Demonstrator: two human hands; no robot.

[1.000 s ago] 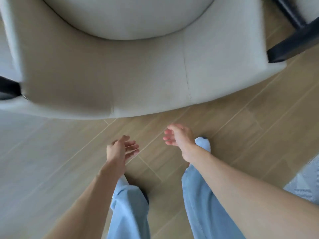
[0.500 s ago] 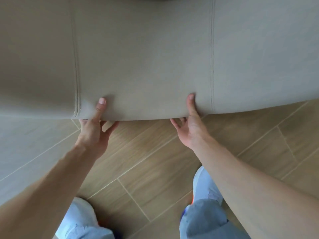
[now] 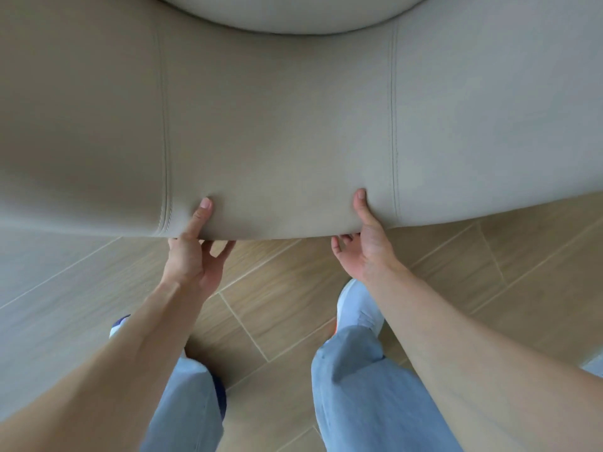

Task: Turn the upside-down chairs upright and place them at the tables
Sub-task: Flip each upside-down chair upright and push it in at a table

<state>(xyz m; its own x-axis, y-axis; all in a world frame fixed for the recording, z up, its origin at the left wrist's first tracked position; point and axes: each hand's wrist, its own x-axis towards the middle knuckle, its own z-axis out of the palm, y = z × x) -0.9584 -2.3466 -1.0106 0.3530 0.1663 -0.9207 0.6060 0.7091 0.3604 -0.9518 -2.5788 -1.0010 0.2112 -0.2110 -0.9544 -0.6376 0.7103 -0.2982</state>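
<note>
A beige upholstered chair [image 3: 280,125] fills the upper half of the head view, its curved backrest facing me with two vertical seams. My left hand [image 3: 195,252] grips the lower edge of the backrest, thumb on the outer face and fingers curled under the edge. My right hand [image 3: 365,243] holds the same edge a little to the right, thumb up on the fabric, fingers underneath. The rounded seat cushion [image 3: 293,11] shows at the top. The chair's legs are out of view.
Wood-look floor tiles [image 3: 489,272] run diagonally beneath the chair. My legs in light blue jeans [image 3: 359,386] and my shoes stand just behind the chair's edge.
One second ago both hands were free above the floor, apart from the chair. They moved forward and closed on the backrest's lower edge; the chair now sits closer and larger in view.
</note>
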